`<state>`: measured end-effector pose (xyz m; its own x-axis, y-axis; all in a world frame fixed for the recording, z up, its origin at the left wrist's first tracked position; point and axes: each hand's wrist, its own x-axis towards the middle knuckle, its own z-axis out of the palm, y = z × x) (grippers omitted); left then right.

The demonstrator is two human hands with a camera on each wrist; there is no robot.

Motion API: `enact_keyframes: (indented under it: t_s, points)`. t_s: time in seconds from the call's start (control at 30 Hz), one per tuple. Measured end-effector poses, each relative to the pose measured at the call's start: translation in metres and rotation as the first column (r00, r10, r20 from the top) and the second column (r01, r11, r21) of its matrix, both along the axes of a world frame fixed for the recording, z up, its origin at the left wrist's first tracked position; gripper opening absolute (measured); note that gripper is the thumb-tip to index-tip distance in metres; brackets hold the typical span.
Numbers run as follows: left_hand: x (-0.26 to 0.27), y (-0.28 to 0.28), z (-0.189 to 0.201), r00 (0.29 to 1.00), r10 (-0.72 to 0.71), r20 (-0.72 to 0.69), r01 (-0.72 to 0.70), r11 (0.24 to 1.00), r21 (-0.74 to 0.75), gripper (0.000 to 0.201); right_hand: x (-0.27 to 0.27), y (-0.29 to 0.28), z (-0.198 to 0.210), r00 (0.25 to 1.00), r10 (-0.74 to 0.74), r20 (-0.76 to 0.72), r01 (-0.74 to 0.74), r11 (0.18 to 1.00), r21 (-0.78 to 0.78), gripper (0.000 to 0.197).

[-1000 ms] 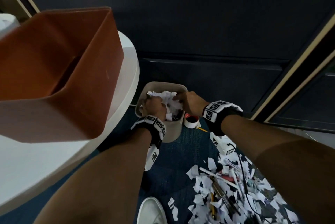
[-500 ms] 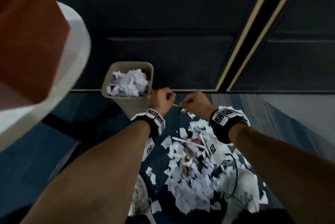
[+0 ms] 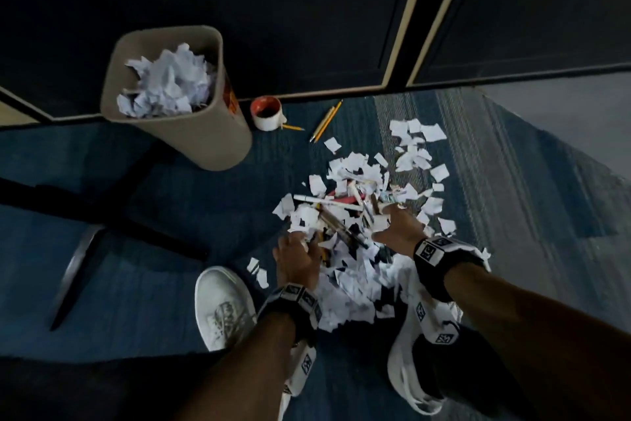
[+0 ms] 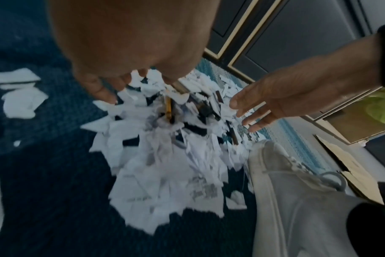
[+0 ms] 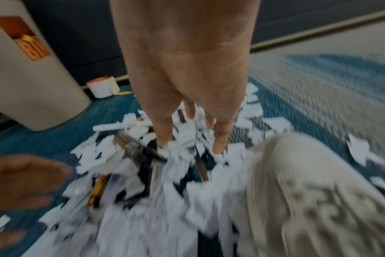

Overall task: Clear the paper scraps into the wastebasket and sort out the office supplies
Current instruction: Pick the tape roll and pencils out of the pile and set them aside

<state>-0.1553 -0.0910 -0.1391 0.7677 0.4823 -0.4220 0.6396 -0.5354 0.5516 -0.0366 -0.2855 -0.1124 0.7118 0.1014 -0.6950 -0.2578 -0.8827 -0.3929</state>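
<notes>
A beige wastebasket [image 3: 218, 134] stands on the blue carpet, stuffed with crumpled white paper [image 3: 167, 86]. A pile of white paper scraps [image 3: 355, 280] mixed with pens, pencils and a white marker [image 3: 307, 198] lies in front of my feet. My left hand [image 3: 300, 245] hovers at the pile's near left with fingers spread and holds nothing. My right hand [image 3: 386, 222] reaches in from the right, fingers straight [image 5: 220, 140], tips touching the scraps. In the left wrist view a yellow pencil [image 4: 168, 111] shows among the scraps [image 4: 165, 165].
A white mug with a red inside [image 3: 266, 113] sits beside the wastebasket, with yellow pencils [image 3: 324, 122] lying near it. My white shoes [image 3: 222, 304] [image 3: 403, 373] flank the pile. A dark wall panel [image 3: 307, 28] runs behind, and a black table leg [image 3: 102, 209] crosses the floor at left.
Both hands left the wastebasket, passed by the pencils near the mug, and came down over the scrap pile with fingers spread. The view has tilted down to the floor.
</notes>
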Motion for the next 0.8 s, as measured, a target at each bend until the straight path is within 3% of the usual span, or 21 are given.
enact_keyframes:
  t_s: [0.07, 0.13, 0.27, 0.37, 0.47, 0.53, 0.6, 0.67, 0.73, 0.8]
  points:
    - [-0.012, -0.008, -0.001, 0.988, 0.06, -0.145, -0.065, 0.997, -0.028, 0.057, -0.012, -0.001, -0.01, 0.999, -0.023, -0.033, 0.023, 1.0, -0.011, 0.08]
    - [-0.023, -0.018, 0.0, 0.965, 0.069, -0.253, -0.081, 0.996, -0.039, 0.07, -0.028, 0.006, -0.016, 0.997, -0.009, -0.082, 0.008, 1.0, -0.015, 0.078]
    - [-0.037, -0.041, 0.001, 0.96, -0.009, -0.28, -0.022, 0.994, -0.107, 0.081, -0.05, 0.018, -0.021, 0.993, -0.077, -0.094, 0.076, 0.997, -0.009, 0.085]
    - [-0.045, -0.048, -0.001, 0.941, -0.005, -0.338, -0.056, 0.983, -0.173, 0.103, -0.059, 0.021, -0.018, 0.986, -0.163, 0.022, 0.164, 0.986, -0.035, 0.073]
    - [-0.059, -0.058, 0.002, 0.916, -0.135, -0.378, 0.078, 0.984, -0.163, 0.125, -0.072, 0.021, -0.016, 0.976, -0.19, 0.106, 0.202, 0.973, -0.109, 0.054]
    - [-0.066, -0.066, 0.002, 0.893, -0.224, -0.391, 0.189, 0.974, -0.127, 0.132, -0.087, 0.024, -0.022, 0.985, -0.17, 0.019, 0.171, 0.98, -0.1, 0.059]
    - [-0.07, -0.07, -0.004, 0.874, -0.272, -0.402, 0.255, 0.962, -0.097, 0.128, -0.105, 0.027, -0.031, 0.983, -0.155, -0.101, 0.149, 0.987, -0.068, 0.08]
    - [-0.073, -0.069, -0.011, 0.885, -0.281, -0.372, 0.271, 0.959, -0.081, 0.12, -0.118, 0.031, -0.04, 0.988, -0.104, -0.113, 0.094, 0.991, -0.091, 0.092]
    - [-0.076, -0.064, -0.021, 0.902, -0.291, -0.319, 0.28, 0.957, -0.083, 0.107, -0.126, 0.037, -0.046, 0.994, -0.088, -0.07, 0.08, 0.99, -0.112, 0.091]
    - [-0.075, -0.061, -0.031, 0.927, -0.295, -0.23, 0.283, 0.956, -0.081, 0.078, -0.131, 0.044, -0.05, 0.989, -0.142, -0.029, 0.138, 0.984, -0.117, 0.082]
